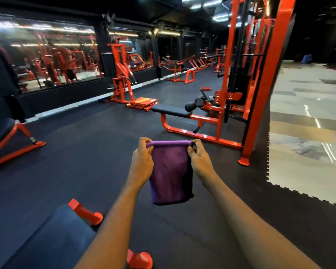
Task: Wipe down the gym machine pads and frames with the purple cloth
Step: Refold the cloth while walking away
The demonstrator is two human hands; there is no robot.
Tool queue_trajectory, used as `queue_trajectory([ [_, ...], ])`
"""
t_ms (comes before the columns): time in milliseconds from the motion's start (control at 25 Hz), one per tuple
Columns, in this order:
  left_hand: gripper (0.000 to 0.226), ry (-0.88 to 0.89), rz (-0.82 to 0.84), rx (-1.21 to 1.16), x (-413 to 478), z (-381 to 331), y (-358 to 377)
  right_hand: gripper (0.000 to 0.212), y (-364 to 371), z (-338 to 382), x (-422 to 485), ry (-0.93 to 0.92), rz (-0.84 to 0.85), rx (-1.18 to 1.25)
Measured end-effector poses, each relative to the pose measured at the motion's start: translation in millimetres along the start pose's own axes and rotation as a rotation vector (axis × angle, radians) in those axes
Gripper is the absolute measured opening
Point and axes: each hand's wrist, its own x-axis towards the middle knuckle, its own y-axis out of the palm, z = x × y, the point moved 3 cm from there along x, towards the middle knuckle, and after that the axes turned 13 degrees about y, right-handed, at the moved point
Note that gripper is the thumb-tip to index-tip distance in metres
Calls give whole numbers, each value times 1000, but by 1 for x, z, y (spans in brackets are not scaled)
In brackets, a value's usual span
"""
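Cloth (170, 171) hangs between left hand (142, 162) and right hand (201, 162), near centre. Bench pad (52, 239) near left. Cable machine (208, 121) beyond, right. Mirrors (47, 55) far left.

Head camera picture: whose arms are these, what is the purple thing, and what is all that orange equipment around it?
There is no robot here. A person wears one camera on the head, looking forward and down, so you see their own arms. The left hand and right hand each pinch a top corner of the purple cloth, which hangs between them, touching no machine. Ahead on the dark floor stands an orange-framed machine with a black seat pad; a padded bench lies at the lower left. Mirrors line the far wall.
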Motion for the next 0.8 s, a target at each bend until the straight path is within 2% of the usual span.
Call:
queue_trajectory([
  [160,13,-71,-112,52,93,63,17,12,35,28,126,-42,86,-6],
  [320,13,-122,-176,87,174,163,29,12,95,24,254,-55,167,-48],
  [600,13,-140,-223,89,343,355,26,9,227,48,483,-114,181,-91],
  [800,11,-143,-210,137,470,467,20,7,314,63,640,-140,190,-47],
])
